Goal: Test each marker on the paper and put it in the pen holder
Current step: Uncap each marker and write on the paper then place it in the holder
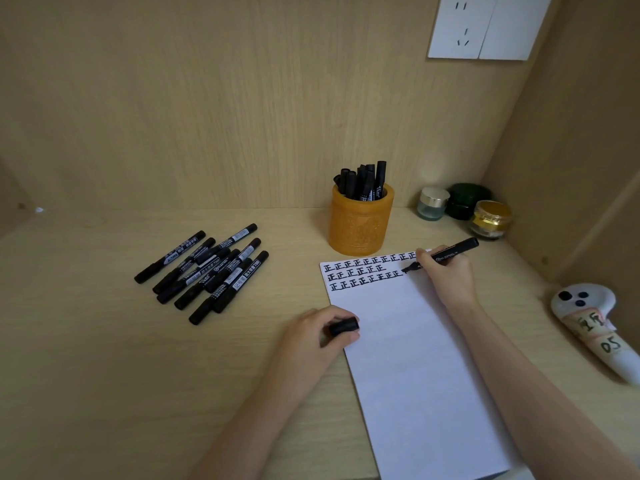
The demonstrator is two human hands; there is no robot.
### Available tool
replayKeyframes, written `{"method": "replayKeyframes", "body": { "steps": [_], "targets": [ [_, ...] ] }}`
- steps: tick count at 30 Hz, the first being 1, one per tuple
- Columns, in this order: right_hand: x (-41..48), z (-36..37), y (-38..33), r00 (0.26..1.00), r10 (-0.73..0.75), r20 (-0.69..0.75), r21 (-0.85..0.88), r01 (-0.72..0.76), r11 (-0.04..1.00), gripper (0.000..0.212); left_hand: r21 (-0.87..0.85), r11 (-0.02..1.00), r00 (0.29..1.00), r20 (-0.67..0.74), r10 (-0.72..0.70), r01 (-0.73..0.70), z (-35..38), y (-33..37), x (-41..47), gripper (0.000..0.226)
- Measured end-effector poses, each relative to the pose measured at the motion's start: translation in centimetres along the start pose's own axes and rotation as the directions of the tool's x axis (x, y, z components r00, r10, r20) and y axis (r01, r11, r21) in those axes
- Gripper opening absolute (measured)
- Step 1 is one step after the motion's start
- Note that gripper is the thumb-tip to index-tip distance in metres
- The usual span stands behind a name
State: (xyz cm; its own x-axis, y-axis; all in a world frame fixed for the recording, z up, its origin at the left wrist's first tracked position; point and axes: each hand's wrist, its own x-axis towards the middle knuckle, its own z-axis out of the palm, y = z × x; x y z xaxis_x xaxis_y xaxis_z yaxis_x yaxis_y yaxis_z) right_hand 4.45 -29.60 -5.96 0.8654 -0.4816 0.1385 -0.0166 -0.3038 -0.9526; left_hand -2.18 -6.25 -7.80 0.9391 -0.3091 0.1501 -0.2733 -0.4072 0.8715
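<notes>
The right hand (445, 277) pinches an uncapped black marker (446, 256), its tip on the paper (412, 358) at the far right end of the written rows. The left hand (311, 336) grips the cap (343, 326) at the paper's left edge. Just beyond stands the orange pen holder (360, 225), holding markers; a pile of markers (204, 271) lies well left.

Bare desk (104, 341) lies open between the loose marker pile (204, 271) and the pen holder (360, 223); holder reachable from the left and from above. Its mouth is crowded with upright markers (363, 181). Three jars (464, 209) fill the right rear corner; a white controller (595, 327) lies near the right wall (571, 150).
</notes>
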Motion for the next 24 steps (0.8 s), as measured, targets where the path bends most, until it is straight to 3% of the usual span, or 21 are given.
{"method": "replayKeyframes", "body": {
  "steps": [24],
  "targets": [
    [0.03,-0.08,0.15,0.999,-0.042,-0.002,-0.002,0.042,0.999,0.027,-0.021,1.0,1.0,-0.004,-0.012,0.012,0.05,-0.14,0.03,0.014]
  ]
}}
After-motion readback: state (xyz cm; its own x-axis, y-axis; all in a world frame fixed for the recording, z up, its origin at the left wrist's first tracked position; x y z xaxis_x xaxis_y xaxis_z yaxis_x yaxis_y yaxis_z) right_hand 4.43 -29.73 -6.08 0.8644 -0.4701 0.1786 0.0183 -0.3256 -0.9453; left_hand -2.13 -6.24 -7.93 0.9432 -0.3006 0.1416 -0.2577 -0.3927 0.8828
